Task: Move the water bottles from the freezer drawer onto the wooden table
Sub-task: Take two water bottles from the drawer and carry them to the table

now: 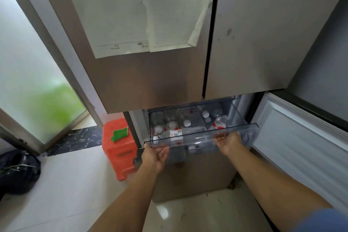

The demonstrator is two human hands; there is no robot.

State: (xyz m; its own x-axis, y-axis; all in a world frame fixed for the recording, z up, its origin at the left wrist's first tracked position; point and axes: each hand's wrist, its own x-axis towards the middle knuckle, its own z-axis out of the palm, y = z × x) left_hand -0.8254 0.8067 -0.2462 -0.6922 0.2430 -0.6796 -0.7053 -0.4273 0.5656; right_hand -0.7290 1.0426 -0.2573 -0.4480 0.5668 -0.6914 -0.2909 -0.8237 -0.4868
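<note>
We are gripping the front lip of the drawer (244, 126) with our left hand (157, 153) and right hand (228, 140) curled under it, the bottles (175, 134) lying loose inside, so an uneven pull is risking tipping it and spilling them.

Between the left hand (156, 154) and right hand (228, 140) the drawer (199, 134) is clear. Its bottles (176, 134) are clear with white caps and red-and-white labels. Left of the left hand are an orange stool (118, 150) bearing a green cloth (120, 133), a black, white-flecked sill (79, 139) and a black bag (18, 171). Above the hands is a bronze-brown fridge (150, 81) with white papers (122, 15). Right of the right hand is a white ribbed door liner (301, 137).
</note>
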